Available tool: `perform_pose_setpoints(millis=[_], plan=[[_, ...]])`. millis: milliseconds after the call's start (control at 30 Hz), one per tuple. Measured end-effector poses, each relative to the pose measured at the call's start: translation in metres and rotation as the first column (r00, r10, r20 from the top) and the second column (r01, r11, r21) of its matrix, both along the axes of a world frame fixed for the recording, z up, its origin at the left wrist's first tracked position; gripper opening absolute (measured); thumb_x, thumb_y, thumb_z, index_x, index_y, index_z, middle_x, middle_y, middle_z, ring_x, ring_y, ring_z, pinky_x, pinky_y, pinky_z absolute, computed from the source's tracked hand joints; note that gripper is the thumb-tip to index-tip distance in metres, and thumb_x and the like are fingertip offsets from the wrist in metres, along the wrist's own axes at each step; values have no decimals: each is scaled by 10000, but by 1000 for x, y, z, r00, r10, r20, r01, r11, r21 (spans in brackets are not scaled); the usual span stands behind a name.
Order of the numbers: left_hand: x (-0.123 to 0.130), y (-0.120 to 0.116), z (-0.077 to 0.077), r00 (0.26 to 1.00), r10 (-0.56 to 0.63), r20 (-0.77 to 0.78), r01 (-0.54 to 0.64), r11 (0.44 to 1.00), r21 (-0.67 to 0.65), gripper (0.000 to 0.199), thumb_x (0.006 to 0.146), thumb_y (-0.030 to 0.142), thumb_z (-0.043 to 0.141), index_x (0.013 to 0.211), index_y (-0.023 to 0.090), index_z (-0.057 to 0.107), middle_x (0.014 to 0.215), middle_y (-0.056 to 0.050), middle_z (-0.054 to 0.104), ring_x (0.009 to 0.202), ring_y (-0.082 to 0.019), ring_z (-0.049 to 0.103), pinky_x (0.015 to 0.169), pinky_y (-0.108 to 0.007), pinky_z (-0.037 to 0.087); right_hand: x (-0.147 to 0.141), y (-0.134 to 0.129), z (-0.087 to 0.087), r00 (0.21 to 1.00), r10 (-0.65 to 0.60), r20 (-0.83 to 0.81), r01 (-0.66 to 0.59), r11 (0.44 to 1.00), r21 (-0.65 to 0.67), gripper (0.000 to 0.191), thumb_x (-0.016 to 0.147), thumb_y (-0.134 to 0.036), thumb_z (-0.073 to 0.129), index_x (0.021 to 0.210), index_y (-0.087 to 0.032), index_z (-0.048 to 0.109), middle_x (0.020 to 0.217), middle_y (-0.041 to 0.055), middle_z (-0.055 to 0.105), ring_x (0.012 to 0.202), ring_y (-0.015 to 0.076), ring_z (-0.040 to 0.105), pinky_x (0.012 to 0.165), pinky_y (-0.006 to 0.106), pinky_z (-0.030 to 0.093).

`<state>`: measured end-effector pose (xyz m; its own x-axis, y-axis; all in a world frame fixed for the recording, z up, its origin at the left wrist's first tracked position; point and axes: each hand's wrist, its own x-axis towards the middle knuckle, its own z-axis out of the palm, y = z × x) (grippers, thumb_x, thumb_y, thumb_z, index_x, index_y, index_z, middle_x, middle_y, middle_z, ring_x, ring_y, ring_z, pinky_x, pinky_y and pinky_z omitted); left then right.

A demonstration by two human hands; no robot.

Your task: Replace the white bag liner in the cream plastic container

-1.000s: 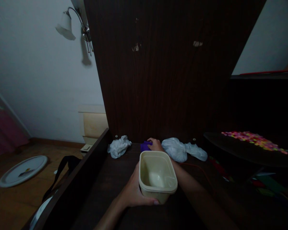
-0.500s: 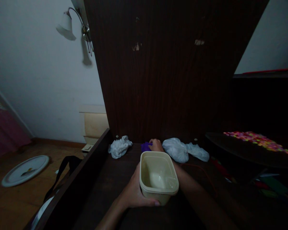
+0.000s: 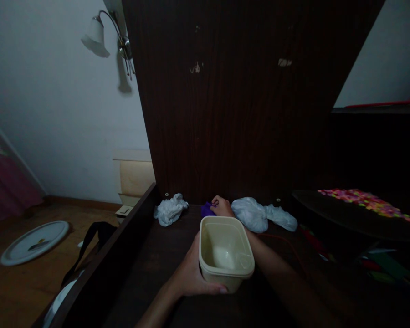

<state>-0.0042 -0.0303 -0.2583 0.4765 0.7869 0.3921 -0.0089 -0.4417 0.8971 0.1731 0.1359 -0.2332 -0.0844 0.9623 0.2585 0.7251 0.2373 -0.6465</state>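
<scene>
My left hand is closed around the side and base of a cream plastic container, held tilted so that I look into its inside. Beyond it my right hand reaches to the back of the dark wooden surface, its fingers bent onto a small purple cloth. The container hides part of my right wrist. A crumpled white plastic bag lies to the left of the purple cloth. Just right of my right hand sits a filled whitish plastic bag, with a smaller bluish bag beside it.
A low wooden side board edges the surface on the left, and a tall dark panel rises behind. At right stands a dark rounded shelf bearing colourful small pieces. A white oval tray lies on the floor.
The fingers of my right hand have shifted slightly on the purple cloth. My left hand and the container stay in nearly the same place.
</scene>
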Motion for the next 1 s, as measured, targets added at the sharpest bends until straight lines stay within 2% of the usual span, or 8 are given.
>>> perform_pose_setpoints(millis=[100,167,367,500,633,800,900,1000], plan=[[0,0,0,1000,12,-3,-12,1000,-2,1371,528,458,962,1592,201,135,1491,-193,477,1365,-401,478,1186,-575,331,6,6,-5,991,-17,131,28,996,-85,313,980,-355,622,1235,-173,617,1238,90,637,1040,226,655,882,426,574],[0,0,0,1000,17,-6,-17,1000,3,1368,527,456,963,1589,197,141,1477,-194,489,1351,-399,491,1181,-576,337,9,9,-6,978,-15,206,34,995,-89,303,978,-355,625,1219,-172,626,1235,88,640,1051,229,652,896,433,568],[0,0,0,1000,18,-18,-18,1000,2,1342,535,464,958,1583,194,164,1472,-190,493,1341,-390,501,1185,-570,331,11,11,-2,935,12,354,0,999,-34,224,964,-335,641,1109,-165,663,1200,80,651,1093,231,626,949,453,526],[0,-1,1,999,35,-14,-35,999,-2,1357,519,477,962,1583,191,169,1487,-193,477,1351,-393,488,1190,-570,325,9,11,3,915,5,403,-15,1000,22,108,916,-204,645,994,-166,710,1119,101,671,1121,248,564,971,416,452],[0,-2,3,999,32,-25,-32,999,-10,1372,517,497,958,1588,191,157,1507,-200,455,1355,-397,484,1189,-565,329,6,9,8,896,50,441,-88,994,65,189,874,-122,599,980,-193,739,1116,134,684,1146,275,510,972,386,388],[0,-1,5,999,27,-29,-27,1000,-2,1387,513,502,959,1589,185,144,1493,-199,467,1336,-392,502,1189,-559,330,1,8,5,877,120,465,-163,985,54,164,888,-140,595,999,-172,712,1079,105,697,1103,245,551,967,365,394],[0,-1,4,1000,17,-18,-17,1000,-7,1374,526,517,950,1588,184,144,1479,-196,481,1343,-392,495,1185,-560,335,2,8,-1,869,144,473,-177,984,26,127,930,-224,625,1024,-160,681,1072,68,687,1062,223,599,958,395,447],[0,0,2,1000,7,-9,-7,1000,3,1370,532,508,951,1588,191,137,1489,-199,469,1349,-398,488,1185,-566,328,5,8,-6,861,148,487,-168,986,-2,204,960,-322,635,1081,-159,662,1112,62,676,1045,220,633,949,438,499]])
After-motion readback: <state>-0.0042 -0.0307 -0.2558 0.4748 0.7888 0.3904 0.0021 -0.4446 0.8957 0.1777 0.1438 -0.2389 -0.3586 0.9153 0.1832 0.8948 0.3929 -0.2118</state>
